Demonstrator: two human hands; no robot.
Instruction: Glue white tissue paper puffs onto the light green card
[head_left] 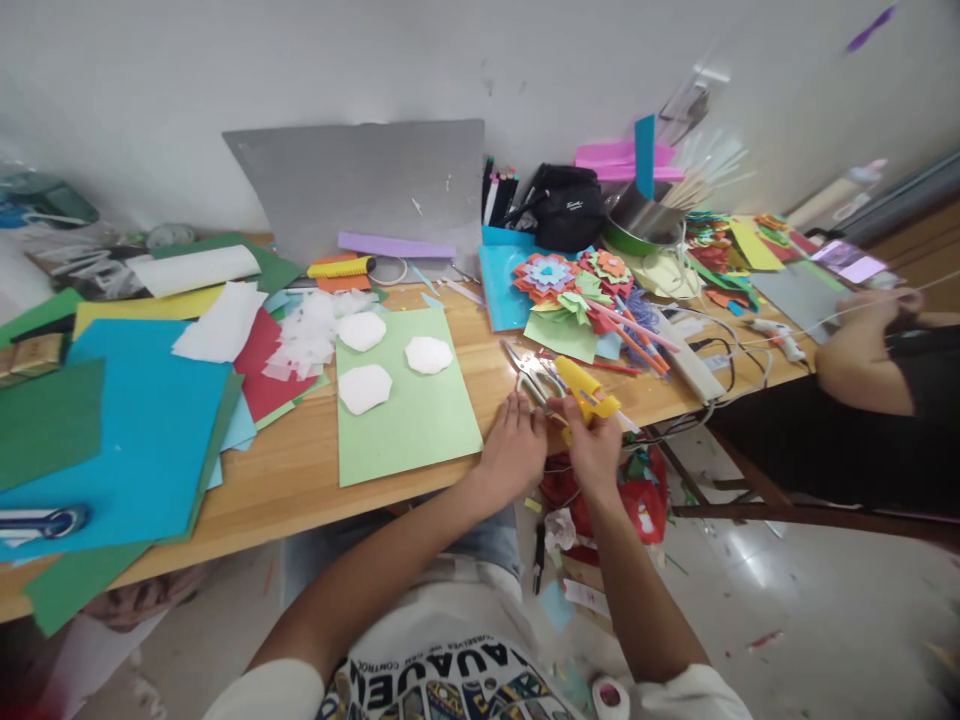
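Note:
My right hand (pixel 595 440) is wrapped round a yellow glue gun (pixel 585 388) at the table's front edge. My left hand (pixel 516 440) lies beside it, fingers near the handles of a pair of scissors (pixel 534 375); whether it grips anything is hard to tell. To the left, a light green sheet (pixel 412 430) lies flat, bearing three white paper pieces, one at the upper left (pixel 361 331), one at the lower left (pixel 365 388) and one at the right (pixel 428 354).
Blue sheets (pixel 150 400) and a stapler-like tool (pixel 45 522) are at the left. Paper flowers (pixel 551 275), a black pouch (pixel 568 205) and a power strip (pixel 690 360) with cables lie right of centre. Another person's arm (pixel 862 360) rests at the far right.

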